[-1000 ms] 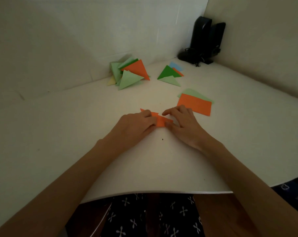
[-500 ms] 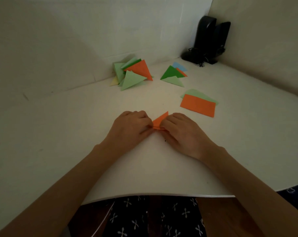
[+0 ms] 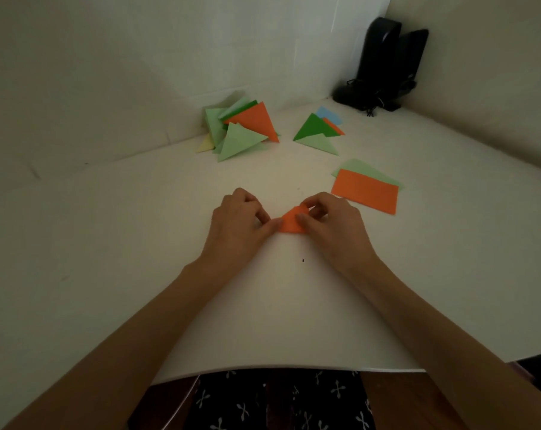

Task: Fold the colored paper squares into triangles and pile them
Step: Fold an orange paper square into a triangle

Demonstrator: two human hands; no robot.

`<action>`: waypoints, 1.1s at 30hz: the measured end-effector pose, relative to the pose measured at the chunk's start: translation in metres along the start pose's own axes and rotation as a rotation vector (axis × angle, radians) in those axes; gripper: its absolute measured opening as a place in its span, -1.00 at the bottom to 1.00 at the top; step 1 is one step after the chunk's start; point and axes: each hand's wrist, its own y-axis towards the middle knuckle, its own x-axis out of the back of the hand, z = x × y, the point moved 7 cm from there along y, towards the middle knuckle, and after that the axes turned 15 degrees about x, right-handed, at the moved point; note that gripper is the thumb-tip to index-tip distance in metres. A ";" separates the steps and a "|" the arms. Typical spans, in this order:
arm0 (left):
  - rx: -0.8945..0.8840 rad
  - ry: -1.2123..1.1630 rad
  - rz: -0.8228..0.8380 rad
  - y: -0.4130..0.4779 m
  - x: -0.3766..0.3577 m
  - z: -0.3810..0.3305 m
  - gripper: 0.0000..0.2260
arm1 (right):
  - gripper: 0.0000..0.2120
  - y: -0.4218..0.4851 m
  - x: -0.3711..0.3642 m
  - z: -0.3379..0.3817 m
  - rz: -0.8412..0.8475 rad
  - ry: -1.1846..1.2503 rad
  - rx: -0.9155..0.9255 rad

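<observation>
A small folded orange paper [image 3: 290, 224] lies on the white table between my two hands. My left hand [image 3: 239, 225] pinches its left corner with thumb and fingers curled. My right hand [image 3: 331, 226] pinches its right side, thumb on top and fingers curled over the far edge. A pile of folded triangles [image 3: 241, 131], light green, dark green, orange and pale yellow, sits at the back. A second smaller pile of triangles [image 3: 317, 131] lies to its right. An unfolded orange sheet [image 3: 367, 191] rests on a light green sheet [image 3: 360, 166] at the right.
The white table [image 3: 138, 243] meets pale walls at the back and right. Two black speakers [image 3: 387, 60] with cables stand in the far right corner. The table's front edge runs just above my lap.
The orange paper went from a flat strip under both hands to a smaller folded piece pinched at both sides. My hands drew closer together and lifted their fingers off the table.
</observation>
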 end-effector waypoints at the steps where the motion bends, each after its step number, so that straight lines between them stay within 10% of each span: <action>1: 0.004 0.017 -0.001 0.000 0.000 -0.001 -0.80 | -0.82 -0.002 -0.001 0.002 -0.003 -0.034 0.017; 10: -0.040 0.107 -0.022 -0.003 0.000 -0.002 -0.85 | -0.75 -0.006 -0.007 0.000 0.087 -0.306 0.062; 17: -0.425 0.368 -0.109 -0.037 0.010 -0.018 -0.68 | -0.82 -0.009 0.004 0.018 -0.047 -0.427 0.254; 22: -0.442 0.512 -0.051 -0.048 0.003 -0.013 -0.59 | -0.47 -0.013 -0.013 0.010 0.135 -0.429 0.017; 27: -0.418 0.488 -0.036 -0.047 0.003 -0.009 -0.57 | -0.54 -0.016 0.000 -0.015 0.215 -0.356 -0.073; 30: -0.419 0.462 -0.035 -0.048 0.002 -0.012 -0.56 | -0.58 -0.017 0.012 0.000 0.136 -0.296 0.205; 33: -0.417 0.454 -0.033 -0.049 0.002 -0.013 -0.56 | -0.57 -0.028 -0.010 0.018 0.443 -0.296 0.346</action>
